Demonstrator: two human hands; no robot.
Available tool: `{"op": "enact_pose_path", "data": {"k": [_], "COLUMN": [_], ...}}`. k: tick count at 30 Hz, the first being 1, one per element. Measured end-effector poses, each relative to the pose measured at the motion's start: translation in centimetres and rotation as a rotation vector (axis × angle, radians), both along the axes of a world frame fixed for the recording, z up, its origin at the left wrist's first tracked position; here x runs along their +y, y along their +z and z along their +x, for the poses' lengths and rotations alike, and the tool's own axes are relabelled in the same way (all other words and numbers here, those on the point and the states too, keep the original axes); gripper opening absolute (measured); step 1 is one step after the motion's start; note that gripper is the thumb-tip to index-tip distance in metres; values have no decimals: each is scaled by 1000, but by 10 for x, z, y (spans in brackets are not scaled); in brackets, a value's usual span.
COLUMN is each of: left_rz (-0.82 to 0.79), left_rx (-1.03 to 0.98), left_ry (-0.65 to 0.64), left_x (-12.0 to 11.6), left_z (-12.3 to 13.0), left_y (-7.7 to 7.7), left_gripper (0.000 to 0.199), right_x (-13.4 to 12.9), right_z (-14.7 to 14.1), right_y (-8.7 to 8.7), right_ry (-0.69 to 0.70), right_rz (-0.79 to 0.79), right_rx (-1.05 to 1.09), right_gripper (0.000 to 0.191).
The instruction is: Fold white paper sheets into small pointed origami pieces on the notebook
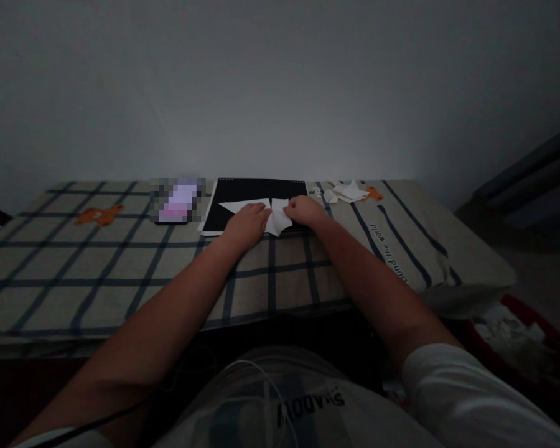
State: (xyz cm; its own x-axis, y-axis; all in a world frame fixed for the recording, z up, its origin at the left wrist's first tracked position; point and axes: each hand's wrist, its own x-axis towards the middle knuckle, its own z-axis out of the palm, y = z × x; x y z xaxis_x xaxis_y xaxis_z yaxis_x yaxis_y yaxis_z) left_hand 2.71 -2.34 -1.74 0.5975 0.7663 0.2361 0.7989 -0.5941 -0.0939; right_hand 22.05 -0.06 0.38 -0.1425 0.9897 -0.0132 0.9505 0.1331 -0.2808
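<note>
A sheet of white folded paper (pixel 280 219) lies on a black-covered pad (pixel 256 188), with pointed flaps spreading left and toward me and a slit near its middle. My left hand (pixel 249 224) is closed on the paper's left part, fingers together over it and the thumb near its lower edge. At the right side, my right hand (pixel 308 210) is curled with thumb and forefinger pinching the paper's edge. Part of the sheet is hidden under my hands.
A checked cloth covers the table (pixel 177 267), which stands against a grey wall (pixel 270 87). To the left lies a phone (pixel 180 202) with a lit, blurred screen. Folded paper pieces (pixel 350 191) lie right of the pad. A red bin (pixel 518 330) with crumpled paper stands below right.
</note>
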Motion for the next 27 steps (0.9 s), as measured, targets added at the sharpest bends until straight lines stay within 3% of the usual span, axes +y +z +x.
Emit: {"op": "enact_pose_path", "data": {"k": [12,18,23,27], "left_rz": [-43,-11,-26,-30], "left_rx": [-50,-89,-130,-156], "left_ry": [-5,9,27,32], "left_x": [-1,-2,-5,-5], "left_z": [1,1,2,1], "left_y": [2,-4,-2,-1], "left_gripper": [43,41,42,43], "right_x": [2,4,4,7], "right_z": [3,8,12,15], "right_y": [-2,-3,-1,-3], "right_ry": [-1,16,24,11], "right_rz": [12,3,-38,-37], "right_rx": [37,130,193,211], "right_gripper": [26,44,24,22]}}
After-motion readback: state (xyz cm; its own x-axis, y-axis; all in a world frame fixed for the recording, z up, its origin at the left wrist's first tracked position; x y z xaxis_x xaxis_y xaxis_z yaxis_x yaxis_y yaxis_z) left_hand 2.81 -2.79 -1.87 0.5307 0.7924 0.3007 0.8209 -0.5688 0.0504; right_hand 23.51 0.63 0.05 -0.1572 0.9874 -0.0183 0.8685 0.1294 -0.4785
